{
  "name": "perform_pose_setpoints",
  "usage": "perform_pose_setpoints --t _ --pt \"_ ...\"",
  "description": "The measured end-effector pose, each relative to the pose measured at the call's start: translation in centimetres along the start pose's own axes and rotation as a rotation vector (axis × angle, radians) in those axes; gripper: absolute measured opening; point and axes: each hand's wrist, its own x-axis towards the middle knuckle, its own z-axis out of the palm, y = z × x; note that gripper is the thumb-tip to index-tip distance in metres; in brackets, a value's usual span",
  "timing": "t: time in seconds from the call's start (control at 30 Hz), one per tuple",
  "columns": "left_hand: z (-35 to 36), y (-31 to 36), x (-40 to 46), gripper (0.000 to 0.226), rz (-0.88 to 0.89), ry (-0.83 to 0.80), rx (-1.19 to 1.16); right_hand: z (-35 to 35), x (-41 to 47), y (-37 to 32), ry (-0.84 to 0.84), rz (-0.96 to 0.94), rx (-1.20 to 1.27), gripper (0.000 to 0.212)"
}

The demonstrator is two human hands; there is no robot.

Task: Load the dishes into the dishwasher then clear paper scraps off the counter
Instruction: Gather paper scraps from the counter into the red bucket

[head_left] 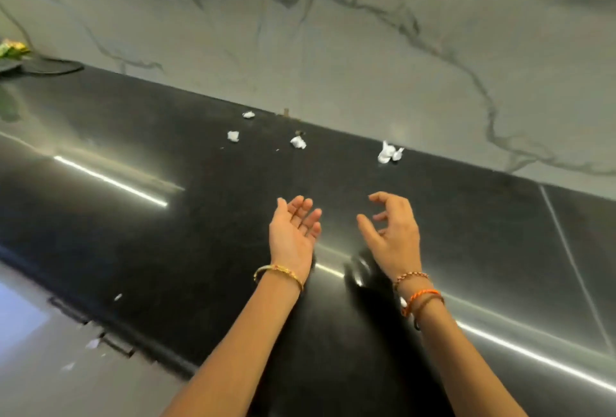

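Note:
Several crumpled white paper scraps lie on the glossy black counter [166, 243] near the marble wall: one scrap [248, 114] farthest back, another [233, 135] left, a third [298, 142] in the middle, and a larger wad [388, 153] at the right. A tiny scrap [118, 297] sits near the counter's front edge. My left hand [293, 233] hovers palm up over the counter, fingers relaxed, holding nothing. My right hand [393, 233] hovers beside it with loosely curled fingers, also empty. Both hands are short of the scraps. No dishes or dishwasher are in view.
A grey marble backsplash [333, 49] rises behind the counter. At the far left, a dark tray [50, 66] and some greenery [11, 48] stand on the counter. White bits [93, 343] lie on the grey floor below the front edge.

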Motion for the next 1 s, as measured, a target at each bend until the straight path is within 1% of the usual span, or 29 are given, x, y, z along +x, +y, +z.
perform_pose_setpoints --t 0.1,0.2,0.27,0.3,0.37,0.43,0.47,0.53,0.57,0.63,0.67,0.7,0.77,0.8,0.83,0.87,0.93,0.97,1.0 --pt "3.0 -1.3 4.2 0.039 -0.012 -0.032 -0.015 0.1 4.5 4.0 -0.102 0.113 0.008 0.042" --pt "5.5 -2.4 8.7 0.041 -0.054 -0.043 0.071 0.6 8.9 7.3 -0.185 0.265 0.035 0.058" --pt "7.2 -2.8 11.9 0.042 -0.099 -0.030 0.110 1.2 12.1 9.2 -0.201 0.350 0.057 0.067" --pt "7.9 -2.8 13.2 0.042 -0.109 -0.027 0.121 1.4 13.5 9.8 -0.183 0.382 0.061 0.071" --pt "9.1 -3.0 16.0 0.042 -0.117 -0.024 0.149 2.4 16.2 11.0 -0.134 0.391 -0.056 0.082" --pt "9.9 -3.1 18.2 0.040 -0.087 -0.034 0.160 3.6 18.5 12.1 -0.135 0.341 -0.221 0.085" --pt "10.0 -3.1 18.9 0.039 -0.066 -0.038 0.158 4.2 19.5 12.2 -0.135 0.332 -0.261 0.081" --pt "9.9 -3.1 20.0 0.037 -0.055 -0.047 0.126 5.4 21.5 12.8 -0.137 0.362 -0.343 0.058" --pt "9.7 -3.1 20.3 0.037 -0.064 -0.053 0.082 6.0 22.2 13.1 -0.154 0.364 -0.431 0.047" --pt "9.2 -2.8 20.7 0.038 -0.098 -0.060 -0.010 6.5 22.8 13.6 -0.169 0.295 -0.560 0.036" --pt "9.0 -2.6 20.9 0.038 -0.115 -0.059 -0.047 6.6 22.8 13.7 -0.144 0.251 -0.529 0.032" --pt "8.7 -2.3 21.1 0.039 -0.129 -0.059 -0.078 6.6 22.6 13.6 -0.097 0.217 -0.420 0.027" --pt "8.4 -2.0 21.4 0.040 -0.144 -0.062 -0.133 6.8 22.1 12.6 0.018 0.214 -0.093 0.028" --pt "8.3 -1.9 21.5 0.040 -0.150 -0.063 -0.153 7.2 21.7 11.8 0.071 0.207 0.045 0.028" --pt "8.2 -1.9 21.5 0.040 -0.158 -0.064 -0.169 7.7 21.4 10.9 0.090 0.181 0.133 0.026" --pt "8.2 -1.8 21.5 0.041 -0.163 -0.068 -0.175 8.4 21.0 9.7 0.069 0.147 0.200 0.023" --pt "8.4 -1.8 21.5 0.047 -0.160 -0.092 -0.185 10.1 20.0 7.8 -0.058 0.081 0.326 0.023" --pt "8.5 -1.9 21.4 0.050 -0.166 -0.118 -0.201 10.7 19.4 7.1 -0.134 0.040 0.308 0.025" --pt "8.4 -2.0 21.3 0.052 -0.168 -0.145 -0.225 11.3 18.7 6.7 -0.202 -0.022 0.233 0.031"
